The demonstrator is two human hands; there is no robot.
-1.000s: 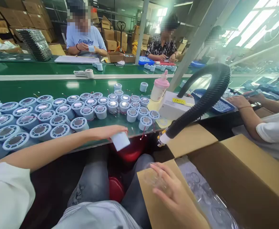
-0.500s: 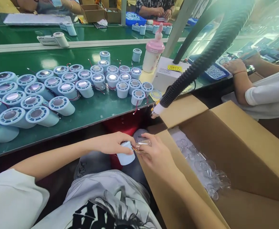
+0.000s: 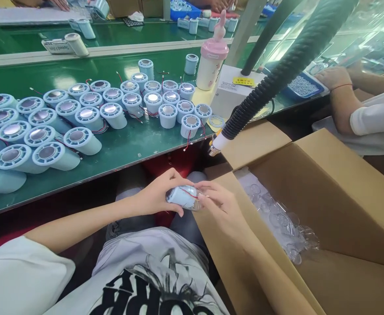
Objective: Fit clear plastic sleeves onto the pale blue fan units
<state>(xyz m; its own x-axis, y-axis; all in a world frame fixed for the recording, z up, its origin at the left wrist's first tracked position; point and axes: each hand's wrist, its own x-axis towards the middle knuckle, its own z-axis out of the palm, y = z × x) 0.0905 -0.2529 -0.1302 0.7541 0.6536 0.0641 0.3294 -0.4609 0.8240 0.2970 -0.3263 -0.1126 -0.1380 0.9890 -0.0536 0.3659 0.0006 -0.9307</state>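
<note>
Left hand (image 3: 157,197) grips pale-blue plastic cylinder with red wire (image 3: 181,196) over lap, right hand (image 3: 220,205) pinching its end closed; thin wire could snag between fingers, or cylinder slip.

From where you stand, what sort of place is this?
Most likely a factory assembly line: rows of pale blue cylinder parts on a green conveyor bench, a carton of clear caps, and co-workers alongside.

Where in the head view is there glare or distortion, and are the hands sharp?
Head view: bright glare washes out the top right corner; the metal discs of the light blue housings reflect light; wide-angle distortion bends the green table; the left hand and right hand are fairly sharp.
</note>
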